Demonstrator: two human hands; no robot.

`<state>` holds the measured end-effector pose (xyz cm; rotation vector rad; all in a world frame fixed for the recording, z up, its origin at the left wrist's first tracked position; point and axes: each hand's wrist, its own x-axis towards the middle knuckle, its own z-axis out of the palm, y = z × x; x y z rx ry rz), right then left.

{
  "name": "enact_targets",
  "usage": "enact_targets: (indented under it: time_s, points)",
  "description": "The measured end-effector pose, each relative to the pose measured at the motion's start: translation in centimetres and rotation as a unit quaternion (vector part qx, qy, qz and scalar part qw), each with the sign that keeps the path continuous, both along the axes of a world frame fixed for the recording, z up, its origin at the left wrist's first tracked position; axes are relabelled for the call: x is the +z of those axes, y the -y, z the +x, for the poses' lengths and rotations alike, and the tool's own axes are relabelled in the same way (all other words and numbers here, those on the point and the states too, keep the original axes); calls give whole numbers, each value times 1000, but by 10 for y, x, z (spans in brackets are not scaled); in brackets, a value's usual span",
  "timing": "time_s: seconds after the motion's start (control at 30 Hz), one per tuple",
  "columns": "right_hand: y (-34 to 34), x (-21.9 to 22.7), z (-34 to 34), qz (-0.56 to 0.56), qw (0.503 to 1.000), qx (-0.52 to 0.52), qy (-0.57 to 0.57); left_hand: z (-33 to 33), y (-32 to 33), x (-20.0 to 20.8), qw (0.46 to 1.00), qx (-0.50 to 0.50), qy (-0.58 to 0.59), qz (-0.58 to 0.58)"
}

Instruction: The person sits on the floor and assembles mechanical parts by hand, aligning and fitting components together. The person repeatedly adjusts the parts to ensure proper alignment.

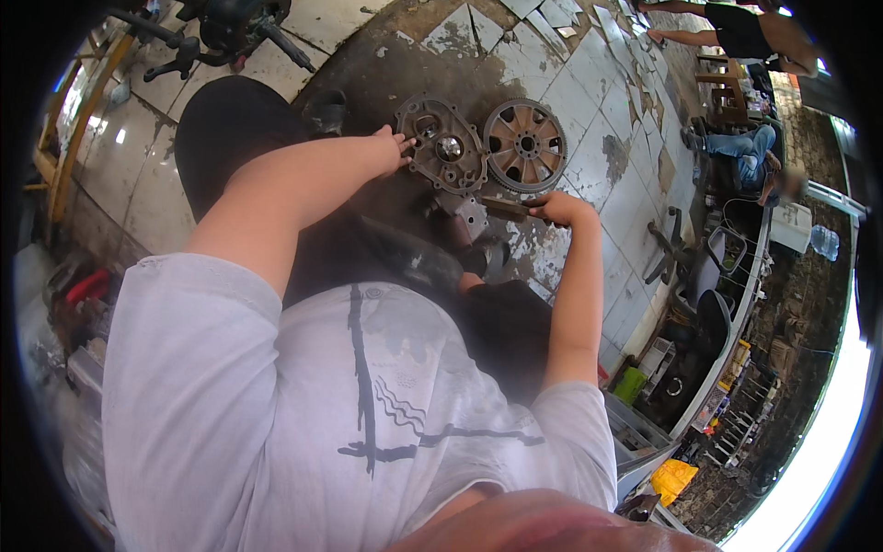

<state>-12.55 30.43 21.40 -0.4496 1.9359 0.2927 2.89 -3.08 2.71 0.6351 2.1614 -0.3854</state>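
A round cast metal gear housing (441, 175), greasy brown with holes in its face and lugs round its rim, lies in front of me. My left hand (394, 152) grips its left rim, fingertips over the edge. In my right hand (559, 210) is a flat brown bar (505, 207), its far end close to the housing's lower edge. Its kind I cannot make out. A toothed flywheel (525, 145) with rusty spokes lies against the housing's right side. Below the housing is a grey metal block (466, 219) with holes, partly hidden by my legs.
Cracked pale tiles (607, 230) cover the floor, with a dark oily patch beyond the housing. A dark machine part (230, 28) stands far left. At right are a chair base (666, 244), a tool rack (740, 423) and a yellow bag (673, 480). Other people (750, 152) are at upper right.
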Motion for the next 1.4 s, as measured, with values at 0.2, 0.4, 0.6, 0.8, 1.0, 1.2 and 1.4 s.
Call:
enact_targets:
  time_s: [0.2, 0.4, 0.6, 0.8, 1.0, 1.2, 1.4]
  points:
    - [-58, -110, -12, -14, 980, -115, -159, 2, 4, -74, 998, 49, -24, -5]
    - [-51, -97, 20, -71, 971, -168, -153, 2, -5, 18, 1000, -9, 17, -21]
    - [17, -59, 66, -280, 888, 20, -364, 1, 0, -18, 999, 19, 7, -35]
    - [1, -51, 103, -205, 922, 168, -282, -5, -6, 14, 999, -17, 21, -27]
    - [16, -60, 113, -220, 919, 114, -306, 1, 0, 7, 1000, -1, 10, -23]
    - [3, -77, 102, -193, 910, 46, -363, -3, -8, 18, 999, 20, 36, -27]
    - [-5, -68, 104, -274, 898, 136, -316, -4, -8, 23, 998, 29, 43, -38]
